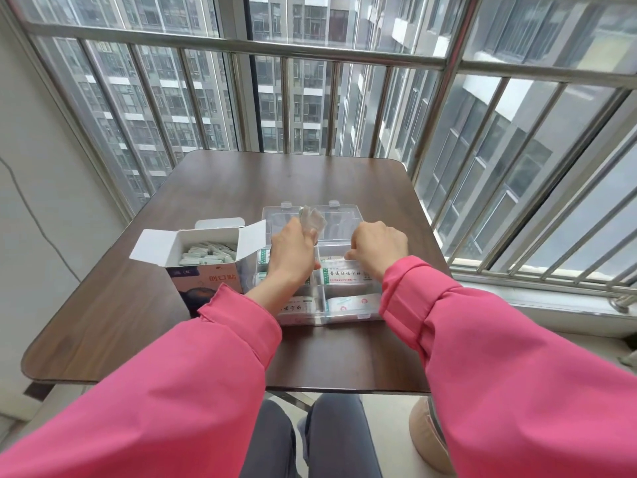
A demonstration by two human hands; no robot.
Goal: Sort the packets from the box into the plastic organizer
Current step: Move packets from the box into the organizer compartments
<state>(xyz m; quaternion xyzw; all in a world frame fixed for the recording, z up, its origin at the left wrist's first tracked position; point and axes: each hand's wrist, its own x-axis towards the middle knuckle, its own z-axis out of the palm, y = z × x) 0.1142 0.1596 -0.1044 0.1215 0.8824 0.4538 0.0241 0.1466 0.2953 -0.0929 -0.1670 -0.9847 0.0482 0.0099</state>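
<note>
The packets (312,219) in play are a small white bunch pinched in the left hand (293,248), held above the far half of the organizer (344,313). The right hand (377,246) has its fingers curled down onto a packet (341,274) in the middle right compartment; whether it pinches or only presses it, I cannot tell. The organizer sits near the table's (138,305) middle, lid (339,217) open toward the far edge. Its near compartments already hold packets, so the sorting looks well along. The box (206,270), just left of the organizer with flaps open, still holds many packets, so plenty remains. Bare table lies toward the far, right and near edges, leaving room to move.
</note>
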